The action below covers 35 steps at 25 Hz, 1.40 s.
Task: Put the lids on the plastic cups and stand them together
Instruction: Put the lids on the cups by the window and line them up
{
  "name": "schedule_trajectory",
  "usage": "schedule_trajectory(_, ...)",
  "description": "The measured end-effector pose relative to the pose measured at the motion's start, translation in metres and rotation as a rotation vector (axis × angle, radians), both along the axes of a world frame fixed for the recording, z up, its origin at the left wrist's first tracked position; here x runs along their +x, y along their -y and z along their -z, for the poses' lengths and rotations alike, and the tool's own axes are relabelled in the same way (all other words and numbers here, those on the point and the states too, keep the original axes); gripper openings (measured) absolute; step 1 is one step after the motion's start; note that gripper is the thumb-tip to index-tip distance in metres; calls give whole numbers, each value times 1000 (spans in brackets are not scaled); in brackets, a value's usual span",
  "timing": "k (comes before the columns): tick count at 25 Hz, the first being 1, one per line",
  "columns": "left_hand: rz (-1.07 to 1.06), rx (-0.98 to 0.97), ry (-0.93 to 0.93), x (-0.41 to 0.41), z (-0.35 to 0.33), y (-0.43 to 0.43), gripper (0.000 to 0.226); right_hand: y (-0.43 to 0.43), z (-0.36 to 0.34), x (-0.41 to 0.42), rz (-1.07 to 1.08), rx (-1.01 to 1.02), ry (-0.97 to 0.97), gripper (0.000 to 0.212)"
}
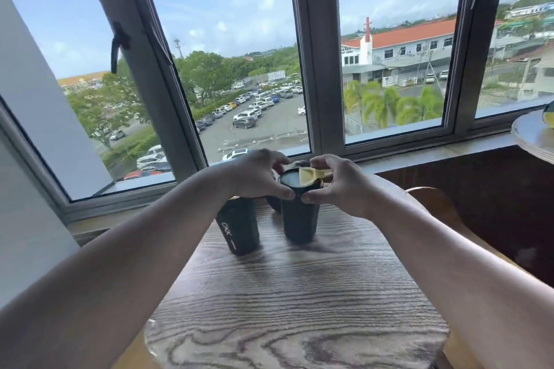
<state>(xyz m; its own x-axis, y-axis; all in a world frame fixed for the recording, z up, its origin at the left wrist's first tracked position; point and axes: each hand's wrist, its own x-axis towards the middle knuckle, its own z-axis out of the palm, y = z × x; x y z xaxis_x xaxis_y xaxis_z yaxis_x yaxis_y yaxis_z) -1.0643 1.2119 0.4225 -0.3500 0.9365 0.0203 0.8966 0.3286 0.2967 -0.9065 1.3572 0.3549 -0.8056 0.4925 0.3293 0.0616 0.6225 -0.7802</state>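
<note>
Two dark green plastic cups stand on a round wooden table (293,302). The left cup (238,226) carries white lettering, and its top is hidden under my left wrist. The right cup (299,220) wears a dark lid (292,180) with a yellow flap (310,175) raised at its far right side. My left hand (259,174) grips the lid's left rim with thumb and fingers. My right hand (338,183) grips the right rim, its fingers by the yellow flap. A third dark object (274,204) shows partly behind the two cups.
A window sill (419,156) and tall grey window frames run just behind the table. Another round table edge (532,138) with a yellow-green thing on it juts in at the right. A wooden chair back (434,210) curves beside my right forearm.
</note>
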Motion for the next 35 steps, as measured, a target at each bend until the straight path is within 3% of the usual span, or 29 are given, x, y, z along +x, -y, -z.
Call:
schedule_trajectory(3,-39,-62,10,-2,-5,9,68,2,-2,-5,-46,4,20,64)
schedule_trajectory(7,-72,-83,25,2,-11,7,67,-2,-5,-7,-72,54,63,82)
schedule_trajectory(12,-84,-77,59,5,-12,7,69,-9,-15,-3,-146,98,120,64)
schedule_trajectory(20,-144,21,52,-32,-44,18,60,-31,-57,-30,-175,115,97,60)
schedule_trajectory(22,-130,30,32,-41,-51,9,55,-39,-61,-39,-151,73,95,57)
schedule_trajectory(27,-9,-66,-75,-60,-58,-31,50,-53,-48,-59,-121,-249,104,49)
schedule_trajectory(35,133,-108,-78,-99,-21,-97,57,-84,7,-82,110,-277,137,38)
